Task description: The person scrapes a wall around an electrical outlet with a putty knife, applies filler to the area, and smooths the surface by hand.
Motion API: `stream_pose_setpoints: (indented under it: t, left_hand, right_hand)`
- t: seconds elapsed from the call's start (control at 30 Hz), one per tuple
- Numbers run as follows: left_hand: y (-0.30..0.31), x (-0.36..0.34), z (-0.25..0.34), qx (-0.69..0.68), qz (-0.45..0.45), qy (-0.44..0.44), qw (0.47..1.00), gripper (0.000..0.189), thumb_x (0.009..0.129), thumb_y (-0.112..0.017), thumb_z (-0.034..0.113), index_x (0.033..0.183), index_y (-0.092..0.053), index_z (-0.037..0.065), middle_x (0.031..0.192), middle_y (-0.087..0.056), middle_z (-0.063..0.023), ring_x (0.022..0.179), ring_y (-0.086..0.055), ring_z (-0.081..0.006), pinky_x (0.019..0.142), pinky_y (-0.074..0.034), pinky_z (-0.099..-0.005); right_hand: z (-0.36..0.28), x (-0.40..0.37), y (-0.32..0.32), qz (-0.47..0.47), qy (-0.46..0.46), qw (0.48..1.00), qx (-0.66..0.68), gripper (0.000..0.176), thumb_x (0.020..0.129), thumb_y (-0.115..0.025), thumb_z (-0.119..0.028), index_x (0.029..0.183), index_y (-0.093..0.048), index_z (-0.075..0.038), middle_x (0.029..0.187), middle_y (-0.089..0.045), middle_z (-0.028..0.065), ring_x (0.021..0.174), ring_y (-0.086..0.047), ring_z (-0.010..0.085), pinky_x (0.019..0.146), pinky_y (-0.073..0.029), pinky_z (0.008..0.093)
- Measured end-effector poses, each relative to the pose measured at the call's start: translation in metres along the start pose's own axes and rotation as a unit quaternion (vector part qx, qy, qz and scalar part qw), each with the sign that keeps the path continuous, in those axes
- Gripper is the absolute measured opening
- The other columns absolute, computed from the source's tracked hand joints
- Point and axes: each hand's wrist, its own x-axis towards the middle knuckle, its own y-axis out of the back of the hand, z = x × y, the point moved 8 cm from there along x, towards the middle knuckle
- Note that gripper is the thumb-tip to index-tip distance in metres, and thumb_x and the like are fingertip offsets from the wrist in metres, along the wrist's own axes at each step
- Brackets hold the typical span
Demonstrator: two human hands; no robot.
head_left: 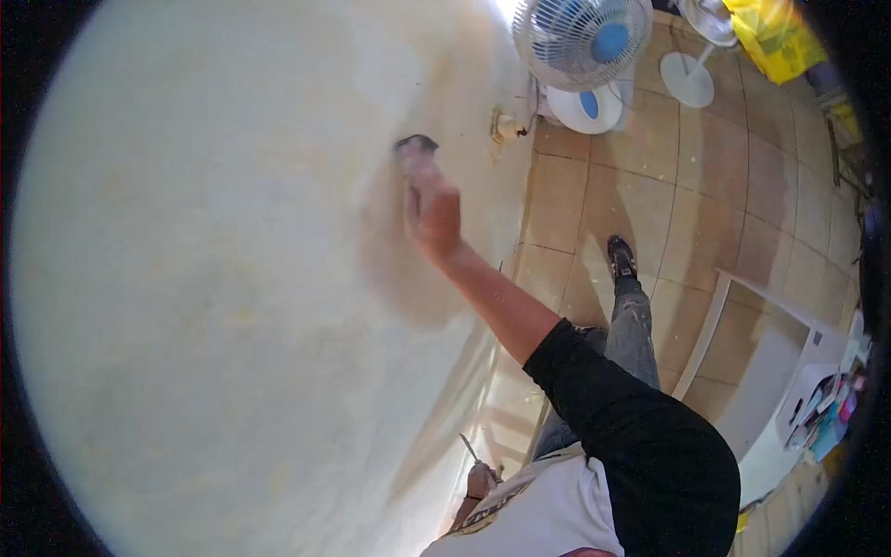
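Observation:
My right hand (434, 209) reaches across to a pale, patchy plastered wall (204, 260). Its fingers are closed on a putty knife (418, 142), whose dark edge lies at the wall; motion blurs the tool and fingertips, and the grip hides its handle. Low down, close to the wall's foot, my left hand (483, 479) is closed round a thin, narrow tool (469, 447), which looks like a scraper seen edge-on. That tool points up and away from my body. The shadow of my right arm falls on the wall.
A round fan (583, 42) stands on the tiled floor (640, 213) beside the wall, with a second white stand (689, 80) and a yellow bag (778, 39) behind. A socket-like fitting (507, 127) juts from the wall. At right is a white frame (703, 334) beside a tray of small items (826, 408).

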Motion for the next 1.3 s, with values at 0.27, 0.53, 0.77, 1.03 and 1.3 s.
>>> stream_pose_setpoints:
  t: [0.27, 0.53, 0.77, 1.03, 1.3]
  left_hand:
    - [-0.032, 0.037, -0.006, -0.242, 0.003, 0.242, 0.940, 0.018, 0.095, -0.052, 0.026, 0.091, -0.048, 0.010, 0.070, -0.054, -0.0093, 0.053, -0.056, -0.0227, 0.052, -0.055, -0.0409]
    - [-0.043, 0.032, 0.039, -0.210, -0.017, 0.268, 0.940, 0.007, 0.095, -0.050, 0.014, 0.090, -0.047, 0.011, 0.068, -0.053, -0.0049, 0.052, -0.054, -0.0180, 0.049, -0.054, -0.0350]
    - [-0.053, 0.063, 0.066, -0.226, -0.030, 0.266, 0.937, 0.003, 0.094, -0.050, 0.013, 0.095, -0.047, 0.013, 0.069, -0.050, -0.0011, 0.056, -0.052, -0.0141, 0.051, -0.052, -0.0331]
    - [-0.087, 0.114, 0.141, -0.280, -0.093, 0.185, 0.937, 0.004, 0.097, -0.051, 0.016, 0.095, -0.048, 0.013, 0.075, -0.053, -0.0021, 0.065, -0.057, -0.0150, 0.056, -0.051, -0.0309]
    - [-0.150, 0.145, 0.232, -0.481, -0.214, 0.144, 0.838, 0.015, 0.093, -0.057, 0.022, 0.104, -0.056, 0.011, 0.094, -0.064, -0.0042, 0.082, -0.064, -0.0151, 0.070, -0.056, -0.0315]
  right_hand:
    - [0.183, -0.048, 0.012, 0.044, -0.048, 0.998, -0.020, 0.039, 0.085, -0.056, 0.001, 0.124, -0.060, -0.003, 0.130, -0.058, 0.0222, 0.121, -0.055, 0.0377, 0.099, -0.049, 0.0428]
    - [0.133, 0.001, 0.035, 0.026, 0.030, 0.996, -0.082, 0.039, 0.088, -0.056, 0.001, 0.126, -0.059, -0.003, 0.125, -0.061, 0.0224, 0.113, -0.062, 0.0327, 0.092, -0.052, 0.0384]
    - [0.302, -0.204, 0.048, -0.449, -0.299, 0.801, -0.259, 0.050, 0.087, -0.049, -0.001, 0.134, -0.055, -0.017, 0.110, -0.068, 0.0149, 0.098, -0.066, 0.0338, 0.083, -0.056, 0.0463]
    - [0.260, -0.315, 0.150, -0.600, -0.252, 0.713, -0.260, 0.025, 0.087, -0.054, -0.019, 0.099, -0.065, 0.000, 0.082, -0.068, 0.0230, 0.078, -0.068, 0.0403, 0.071, -0.055, 0.0513]
    - [0.172, -0.320, 0.195, -0.592, -0.400, 0.700, -0.002, 0.034, 0.091, -0.056, -0.030, 0.106, -0.064, -0.001, 0.096, -0.068, 0.0174, 0.090, -0.065, 0.0309, 0.080, -0.050, 0.0412]
